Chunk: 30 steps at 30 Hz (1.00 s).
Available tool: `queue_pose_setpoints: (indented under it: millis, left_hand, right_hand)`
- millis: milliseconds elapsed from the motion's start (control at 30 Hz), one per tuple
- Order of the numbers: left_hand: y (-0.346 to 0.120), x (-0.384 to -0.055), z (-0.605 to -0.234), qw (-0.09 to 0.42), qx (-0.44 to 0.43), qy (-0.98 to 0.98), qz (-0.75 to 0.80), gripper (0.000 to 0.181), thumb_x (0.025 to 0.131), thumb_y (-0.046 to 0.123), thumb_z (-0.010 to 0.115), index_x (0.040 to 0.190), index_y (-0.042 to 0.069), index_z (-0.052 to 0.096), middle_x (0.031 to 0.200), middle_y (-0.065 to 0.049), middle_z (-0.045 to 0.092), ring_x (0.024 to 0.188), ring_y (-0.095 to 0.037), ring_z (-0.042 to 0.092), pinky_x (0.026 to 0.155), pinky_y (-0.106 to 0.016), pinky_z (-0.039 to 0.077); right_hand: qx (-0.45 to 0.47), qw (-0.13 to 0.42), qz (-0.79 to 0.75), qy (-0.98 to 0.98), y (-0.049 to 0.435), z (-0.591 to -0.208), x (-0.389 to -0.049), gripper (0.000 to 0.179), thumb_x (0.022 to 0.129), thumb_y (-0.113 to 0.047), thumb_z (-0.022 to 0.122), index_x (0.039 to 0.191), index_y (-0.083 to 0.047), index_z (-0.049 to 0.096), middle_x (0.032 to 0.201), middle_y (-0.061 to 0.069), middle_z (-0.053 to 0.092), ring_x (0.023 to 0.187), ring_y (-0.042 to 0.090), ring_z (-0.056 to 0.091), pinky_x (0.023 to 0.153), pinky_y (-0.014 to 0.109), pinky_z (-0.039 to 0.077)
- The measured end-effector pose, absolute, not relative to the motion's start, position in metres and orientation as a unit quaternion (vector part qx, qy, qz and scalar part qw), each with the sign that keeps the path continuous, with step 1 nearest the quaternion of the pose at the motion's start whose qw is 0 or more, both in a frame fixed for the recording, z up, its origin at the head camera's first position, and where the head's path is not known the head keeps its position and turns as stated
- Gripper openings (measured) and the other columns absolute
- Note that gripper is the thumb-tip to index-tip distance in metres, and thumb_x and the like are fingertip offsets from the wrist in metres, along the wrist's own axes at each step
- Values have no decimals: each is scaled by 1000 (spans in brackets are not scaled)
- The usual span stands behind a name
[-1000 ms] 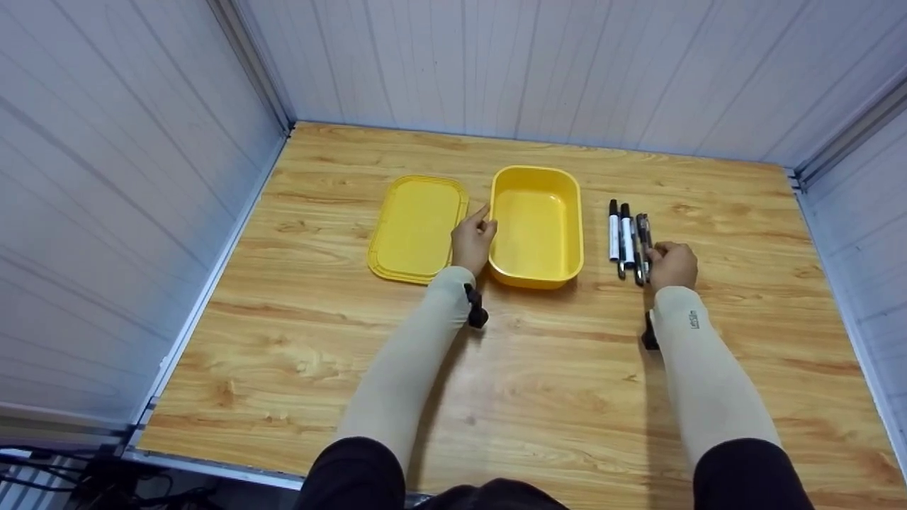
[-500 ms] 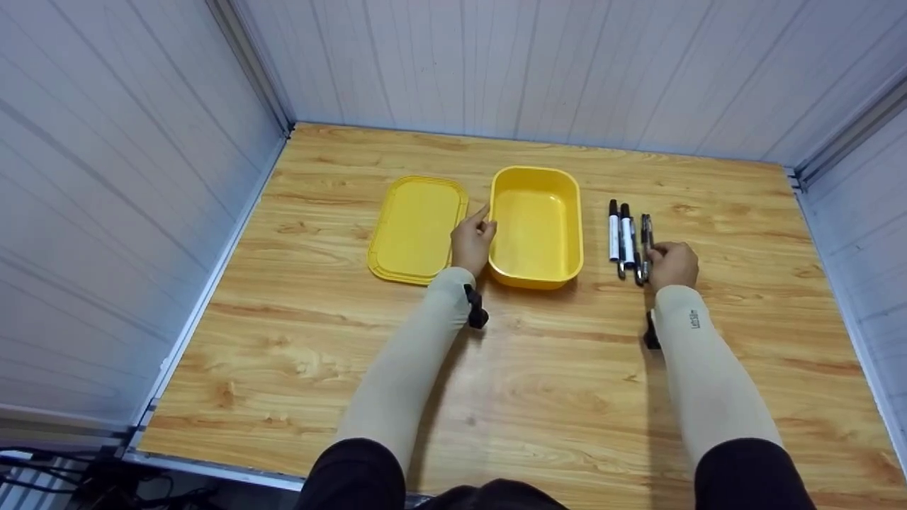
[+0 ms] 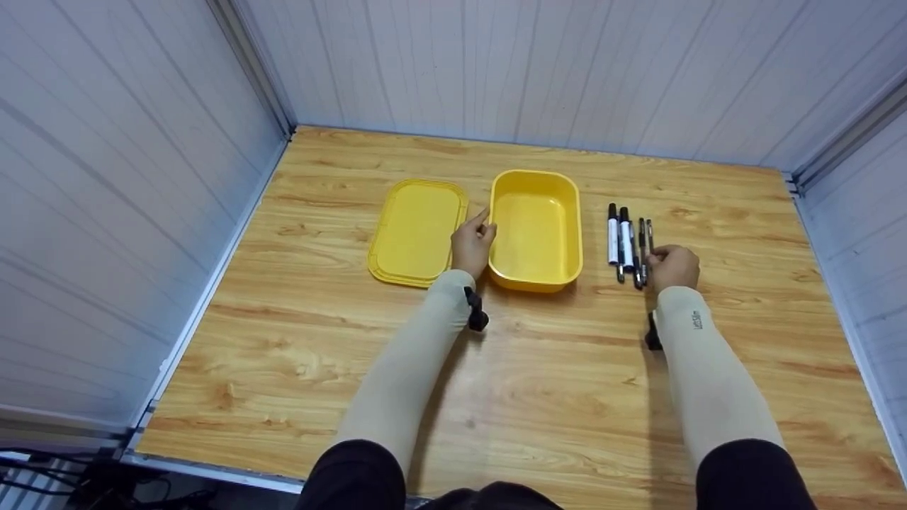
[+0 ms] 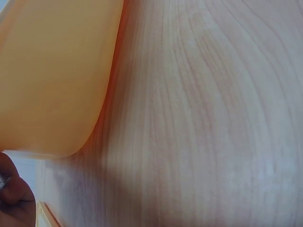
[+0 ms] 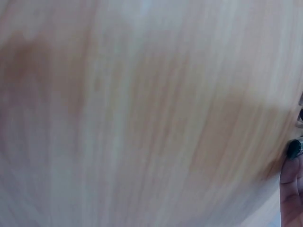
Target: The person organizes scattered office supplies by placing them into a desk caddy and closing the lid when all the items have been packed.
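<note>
A yellow plastic box [image 3: 537, 280] stands open-topped on the table. My left hand [image 3: 470, 246] rests against its outer left wall, index finger extended along it; in the left wrist view part of that hand [image 4: 14, 196] shows below the box wall [image 4: 52, 80]. Right of the box lie two white markers with black caps, the left marker [image 3: 613, 237] and the right marker [image 3: 625, 239], with several slim pens beside and under them. My right hand [image 3: 674, 268] pinches the outermost slim pen [image 3: 650, 228]. Beside it lies another slim pen [image 3: 642, 237]. The right wrist view shows only fingertips at a dark pen end [image 5: 293, 149].
A flat yellow lid [image 3: 418, 230] lies left of the box, partly behind the left hand. White panel walls [image 3: 538, 71] close off the back and both sides of the wooden table [image 3: 538, 397]. Dark cables [image 3: 106, 482] hang below the front left corner.
At the right, two slim pens that lay close together have come apart, the outer one shifting slightly right with my right hand. My left hand and the box hold their place.
</note>
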<state>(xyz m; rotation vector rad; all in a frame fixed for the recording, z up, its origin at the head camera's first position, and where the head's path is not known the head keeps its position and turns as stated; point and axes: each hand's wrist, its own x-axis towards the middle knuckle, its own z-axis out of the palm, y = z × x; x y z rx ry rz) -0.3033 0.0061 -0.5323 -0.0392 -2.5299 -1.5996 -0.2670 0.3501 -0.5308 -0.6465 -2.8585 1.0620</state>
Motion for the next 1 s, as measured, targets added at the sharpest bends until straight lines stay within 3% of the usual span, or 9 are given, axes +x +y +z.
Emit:
queue_pose_setpoints:
  millis: [300, 633, 1000]
  left_hand:
    - [7, -304, -532, 82, -16, -845, -529, 39, 89, 16, 57, 127, 7, 52, 70, 2, 48, 64, -12, 44, 58, -22, 37]
    - [7, -304, -534, 87, -16, -837, -540, 39, 89, 13, 57, 127, 6, 52, 68, 1, 48, 60, -11, 43, 54, -21, 36]
    - [7, -304, -534, 96, -21, -839, -535, 39, 89, 13, 56, 127, 6, 52, 65, 2, 47, 55, -11, 40, 51, -21, 33]
  right_hand:
    - [-201, 27, 336, -920, 353, -531, -264, 32, 88, -12, 55, 117, 0, 59, 106, 16, 60, 96, 25, 55, 81, 36, 44]
    - [-212, 20, 355, -910, 352, -529, -263, 32, 87, -10, 55, 118, -2, 59, 104, 14, 60, 89, 22, 56, 70, 28, 47]
    - [-211, 32, 351, -912, 356, -527, -263, 39, 84, -7, 50, 122, -3, 56, 106, 15, 60, 92, 23, 55, 72, 33, 45]
